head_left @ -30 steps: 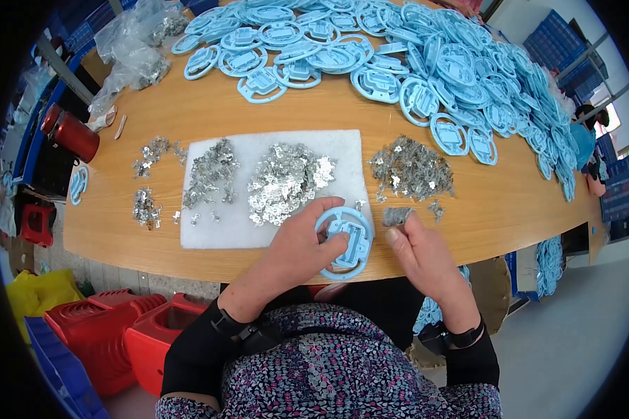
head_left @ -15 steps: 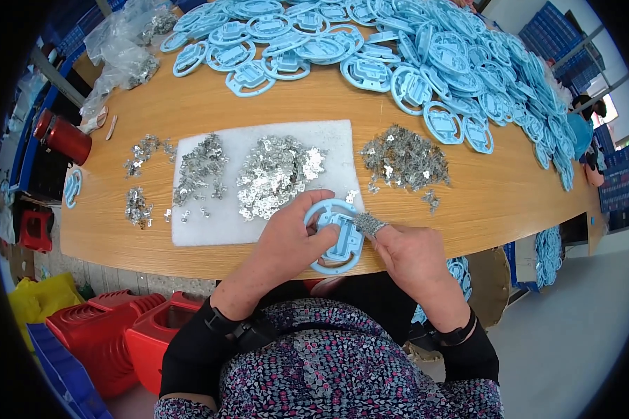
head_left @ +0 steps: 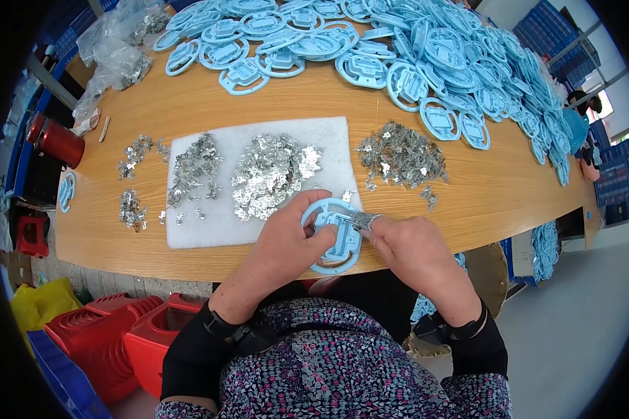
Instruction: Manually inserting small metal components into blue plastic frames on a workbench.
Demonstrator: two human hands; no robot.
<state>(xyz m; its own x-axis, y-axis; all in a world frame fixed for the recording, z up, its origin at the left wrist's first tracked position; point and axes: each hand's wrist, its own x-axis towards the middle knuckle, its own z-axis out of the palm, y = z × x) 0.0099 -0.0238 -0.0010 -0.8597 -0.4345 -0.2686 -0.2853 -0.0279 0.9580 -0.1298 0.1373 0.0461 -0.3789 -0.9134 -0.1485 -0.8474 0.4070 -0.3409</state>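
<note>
My left hand [head_left: 284, 237] is closed round a light-blue plastic steering-wheel-shaped part [head_left: 344, 246], with the thumb laid on its recessed middle. The part is held over the table's near edge. From the right, my right hand [head_left: 414, 250] grips a short silvery metal piece [head_left: 363, 221], its kind not clear, whose end reaches the part's right rim. The fingertips round it are partly hidden. A white foam sheet [head_left: 328, 133] lies just beyond my hands, bearing a heap of small shiny metal clips [head_left: 269, 171] and a duller heap of metal pieces [head_left: 194, 166].
Another heap of small metal pieces [head_left: 402, 157] lies right of the sheet. Many blue wheel-shaped parts [head_left: 447, 52] are piled along the table's far side. At left are plastic bags [head_left: 112, 56] and a red flask [head_left: 56, 140]. Red stools [head_left: 101, 335] stand below on the left.
My right hand and forearm have shifted slightly and turned, and the metal piece now lies farther over the blue part's rim. The left hand keeps its hold. The whole view has moved a little.
</note>
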